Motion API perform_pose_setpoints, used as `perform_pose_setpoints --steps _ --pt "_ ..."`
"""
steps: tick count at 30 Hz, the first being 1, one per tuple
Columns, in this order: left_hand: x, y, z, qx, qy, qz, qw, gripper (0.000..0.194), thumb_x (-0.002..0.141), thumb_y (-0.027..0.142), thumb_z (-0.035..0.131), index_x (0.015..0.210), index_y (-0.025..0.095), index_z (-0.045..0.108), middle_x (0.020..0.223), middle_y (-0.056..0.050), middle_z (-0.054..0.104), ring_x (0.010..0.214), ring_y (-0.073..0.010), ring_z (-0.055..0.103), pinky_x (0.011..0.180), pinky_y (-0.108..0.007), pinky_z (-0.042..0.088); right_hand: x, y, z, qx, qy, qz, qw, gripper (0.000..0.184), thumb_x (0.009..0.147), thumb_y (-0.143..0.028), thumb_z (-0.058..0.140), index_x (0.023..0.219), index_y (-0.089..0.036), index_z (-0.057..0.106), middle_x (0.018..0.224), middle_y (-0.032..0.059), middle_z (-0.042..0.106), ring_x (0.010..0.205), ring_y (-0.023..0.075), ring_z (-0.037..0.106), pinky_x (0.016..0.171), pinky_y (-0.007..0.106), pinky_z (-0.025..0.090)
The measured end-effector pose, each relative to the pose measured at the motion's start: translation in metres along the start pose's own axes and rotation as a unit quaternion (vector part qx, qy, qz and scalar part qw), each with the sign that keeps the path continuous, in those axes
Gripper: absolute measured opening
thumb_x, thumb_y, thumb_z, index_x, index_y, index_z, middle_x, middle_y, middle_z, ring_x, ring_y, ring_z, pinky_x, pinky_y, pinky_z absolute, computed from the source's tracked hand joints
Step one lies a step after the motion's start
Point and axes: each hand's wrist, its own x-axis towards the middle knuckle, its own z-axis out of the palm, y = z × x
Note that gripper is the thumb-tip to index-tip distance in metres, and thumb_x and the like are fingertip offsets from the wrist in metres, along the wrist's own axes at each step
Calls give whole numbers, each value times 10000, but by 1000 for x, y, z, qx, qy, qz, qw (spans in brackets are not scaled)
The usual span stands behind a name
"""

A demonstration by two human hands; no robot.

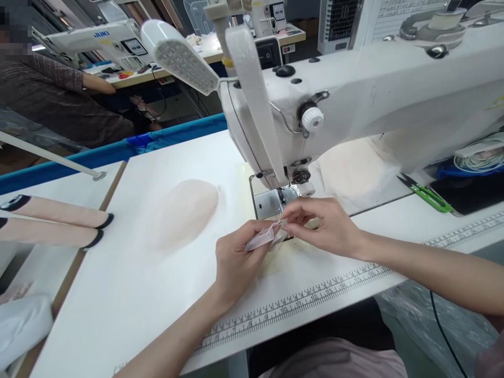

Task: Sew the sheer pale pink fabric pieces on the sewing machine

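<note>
My left hand (pixel 240 257) is closed around a small piece of thin, pale pink fabric (pixel 260 239) just in front of the needle area. Thumb and fingers of my right hand (pixel 325 226) pinch the far edge of that same piece. Both hands meet close to the metal needle plate (pixel 271 203) of a white sewing machine (pixel 354 89). A sheer, skin-toned fabric piece (pixel 189 210) lies flat on the white table to the left. Paler fabric (pixel 354 168) rests under the machine arm.
Green-handled scissors (pixel 429 197) lie at the right beside a dark flat object. A printed ruler (pixel 291 310) runs along the table's front edge. Two fabric-covered rods (pixel 55 215) stick in at the left. Behind a blue cloth edge (pixel 177 134), another person (pixel 59 100) sits near a second machine.
</note>
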Motion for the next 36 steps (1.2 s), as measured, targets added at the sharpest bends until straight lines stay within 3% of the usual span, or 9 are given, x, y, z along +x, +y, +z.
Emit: perform_pose_setpoints --steps 5,11,15,18,21,26,29,32,36 --pt "2 -2 -2 31 -4 51 998 69 873 196 605 877 255 640 713 40 672 611 -113 584 572 -245 443 2 4 -2 -37 2 -34 999 85 846 -137 609 847 -191 674 795 -5 683 705 106 631 629 235 530" --pt "13 -1 -7 39 -3 102 994 150 854 159 611 823 228 481 897 -5 606 865 -146 587 735 -279 458 2 9 -3 -108 12 -94 990 136 842 -83 580 820 -188 664 812 13 698 706 115 626 619 245 513" --pt "16 2 -12 38 -61 131 989 322 840 227 646 636 205 398 777 12 596 733 -130 569 656 -272 441 0 8 -1 -113 2 -104 988 162 843 -54 559 800 -181 651 749 -5 690 660 99 620 571 213 491" --pt "16 2 -15 1 -98 108 989 382 856 239 632 593 197 359 611 47 505 597 -100 498 566 -248 392 -1 7 0 -122 10 -120 985 167 839 -37 548 797 -170 640 736 -7 675 652 90 607 562 200 478" --pt "15 1 -15 5 -116 67 991 255 844 274 660 707 200 458 646 59 512 583 -88 482 544 -235 385 -1 9 1 -136 13 -134 981 173 835 -26 543 809 -173 631 754 -6 665 678 92 608 585 201 485" --pt "12 1 -12 78 -63 85 991 321 764 397 746 892 199 530 805 37 606 720 -122 582 666 -266 455 -2 14 2 -158 7 -169 973 179 833 -7 530 810 -158 624 766 12 663 716 112 621 627 229 510" --pt "9 1 -11 115 -48 87 988 237 812 328 697 907 208 516 788 52 612 703 -116 591 654 -254 450 -2 14 2 -161 3 -167 973 165 851 -26 533 807 -157 623 768 11 659 712 107 616 632 228 512" --pt "8 0 -12 90 -90 55 990 145 869 227 586 994 213 515 763 60 611 655 -96 586 588 -215 438 -1 12 1 -161 9 -151 975 162 851 -34 547 820 -170 629 779 4 661 716 105 619 656 232 521" --pt "10 -1 -14 51 -136 10 989 276 848 94 464 1090 214 524 846 49 659 605 -71 561 553 -189 433 -2 12 -1 -165 15 -142 976 161 849 -39 562 853 -180 638 818 6 673 747 113 633 684 242 536"
